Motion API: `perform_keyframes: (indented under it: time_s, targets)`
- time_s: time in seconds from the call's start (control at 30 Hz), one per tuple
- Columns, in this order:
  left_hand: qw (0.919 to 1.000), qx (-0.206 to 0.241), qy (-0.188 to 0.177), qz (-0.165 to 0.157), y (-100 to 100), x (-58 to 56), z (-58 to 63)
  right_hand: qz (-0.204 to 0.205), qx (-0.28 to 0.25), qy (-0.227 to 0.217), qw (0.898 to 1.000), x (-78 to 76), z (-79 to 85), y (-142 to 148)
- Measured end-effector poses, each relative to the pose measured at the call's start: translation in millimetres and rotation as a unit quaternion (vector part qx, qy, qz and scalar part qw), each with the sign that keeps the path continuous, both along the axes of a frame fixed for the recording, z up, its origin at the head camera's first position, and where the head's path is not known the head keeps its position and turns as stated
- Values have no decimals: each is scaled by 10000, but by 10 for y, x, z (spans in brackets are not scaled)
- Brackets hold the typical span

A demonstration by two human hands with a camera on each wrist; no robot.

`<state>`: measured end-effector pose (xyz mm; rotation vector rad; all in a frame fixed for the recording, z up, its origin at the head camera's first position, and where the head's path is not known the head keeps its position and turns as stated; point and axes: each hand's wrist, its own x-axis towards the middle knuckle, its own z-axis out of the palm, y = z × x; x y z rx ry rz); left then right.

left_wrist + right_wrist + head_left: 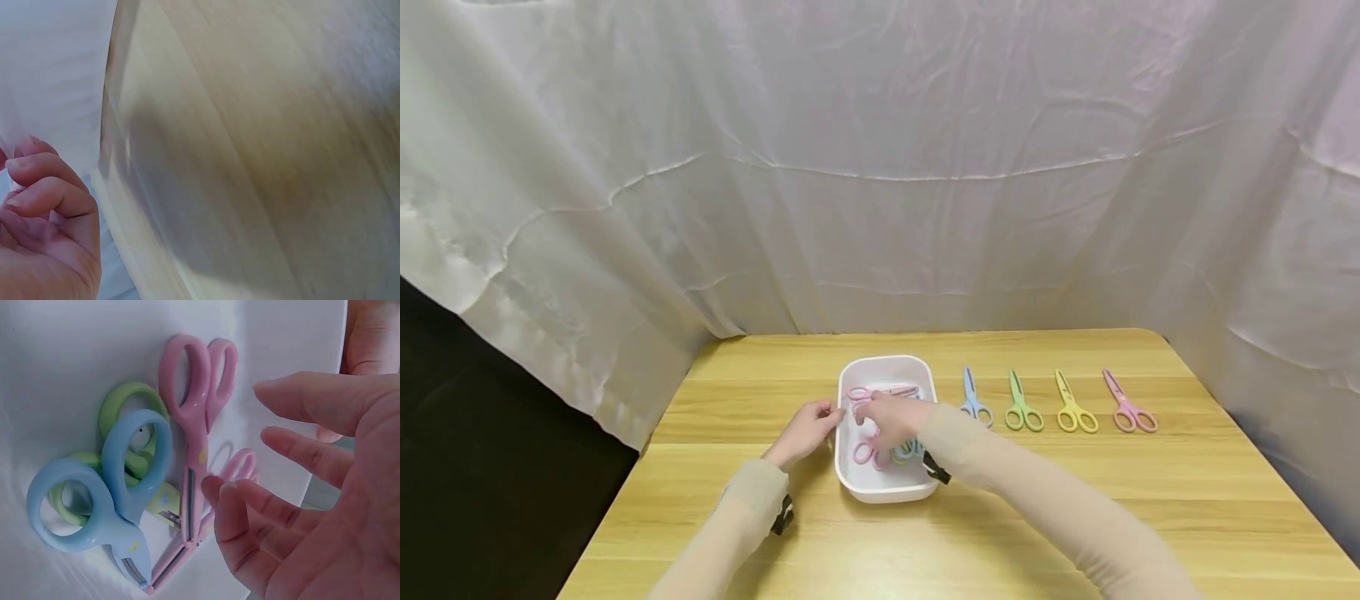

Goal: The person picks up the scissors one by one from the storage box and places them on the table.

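Note:
Over the white box (887, 495) is my right hand (891, 419), its fingers loosely bent and apart, holding nothing. In the right wrist view its fingertips are close beside pink scissors (197, 428). A second pair of pink scissors (170, 570) lies partly beneath them. Blue scissors (132, 540) overlap green scissors (112, 403) in the same box. My left hand (805, 432) grips the box's left rim with curled fingers. The left wrist view shows those curled fingers at its left edge, with the box mostly out of that view.
To the right of the box, blue scissors (972, 400), green scissors (1019, 404), yellow scissors (1070, 404) and pink scissors (1123, 402) lie in a row on the wooden table (1150, 483). A pale curtain (910, 242) hangs behind the table and along its sides.

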<state>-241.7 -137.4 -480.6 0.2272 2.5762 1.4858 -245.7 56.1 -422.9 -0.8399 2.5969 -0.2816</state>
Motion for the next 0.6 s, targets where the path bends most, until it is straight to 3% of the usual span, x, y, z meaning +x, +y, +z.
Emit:
perform_keyframes:
  time_s: [0.6]
  targets:
    - [9999,98,-124,-10,5,16,41,-545,473,-627,9954,2,9,-26]
